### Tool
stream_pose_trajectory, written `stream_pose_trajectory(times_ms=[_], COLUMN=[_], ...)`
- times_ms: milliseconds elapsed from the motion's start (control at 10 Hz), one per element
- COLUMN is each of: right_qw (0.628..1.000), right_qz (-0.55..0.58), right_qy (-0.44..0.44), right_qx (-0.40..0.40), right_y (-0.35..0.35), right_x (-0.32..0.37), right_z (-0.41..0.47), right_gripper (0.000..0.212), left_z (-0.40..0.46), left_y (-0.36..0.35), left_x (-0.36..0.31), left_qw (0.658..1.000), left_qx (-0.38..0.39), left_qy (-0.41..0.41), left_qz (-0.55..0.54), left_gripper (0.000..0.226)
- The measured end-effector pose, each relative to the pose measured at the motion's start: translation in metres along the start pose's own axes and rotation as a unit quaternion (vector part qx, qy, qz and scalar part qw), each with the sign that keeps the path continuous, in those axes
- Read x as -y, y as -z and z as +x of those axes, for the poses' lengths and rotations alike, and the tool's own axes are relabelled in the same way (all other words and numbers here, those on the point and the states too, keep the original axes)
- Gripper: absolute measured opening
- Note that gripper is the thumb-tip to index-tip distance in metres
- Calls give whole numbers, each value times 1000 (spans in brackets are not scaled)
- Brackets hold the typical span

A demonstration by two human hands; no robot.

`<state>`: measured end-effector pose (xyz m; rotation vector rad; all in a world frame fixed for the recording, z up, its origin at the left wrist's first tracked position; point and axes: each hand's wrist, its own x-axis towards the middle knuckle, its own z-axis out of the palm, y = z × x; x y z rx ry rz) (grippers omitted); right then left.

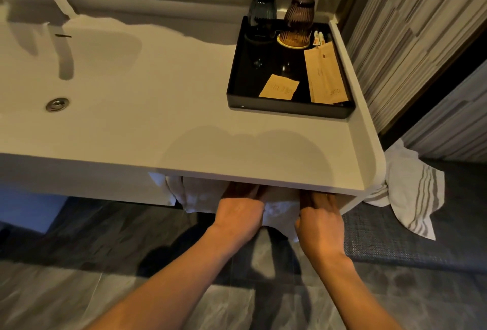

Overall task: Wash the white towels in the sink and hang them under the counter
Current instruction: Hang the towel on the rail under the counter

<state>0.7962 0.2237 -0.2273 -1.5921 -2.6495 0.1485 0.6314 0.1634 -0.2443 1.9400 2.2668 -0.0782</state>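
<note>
Both hands are under the counter [263,161] edge: the left hand [241,209] and the right hand [320,220] each reach onto a white towel [279,212] hanging there, fingers hidden beneath, so grip can't be told. Another white towel [195,192] hangs just left; a striped towel [413,192] droops off the counter's right end.

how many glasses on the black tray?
2. A dark blue glass stands at the back left of the tray, and a brown ribbed glass stands just right of it. Both appear upside down. None seem hidden.
</note>
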Motion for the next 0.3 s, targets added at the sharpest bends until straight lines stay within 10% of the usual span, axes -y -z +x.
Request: stream_pose_trajectory(times_ms=[300], right_qw=[999], right_qz=[26], right_qy=[-42], right_qx=[5], right_y=[26], right_x=[23], right_z=[-4], right_gripper=[55], left_z=[-29], left_y=[48], left_x=[0], left_qw=[1000], left_qx=[10], left_qy=[1], left_qz=[-10], left_gripper=[42])
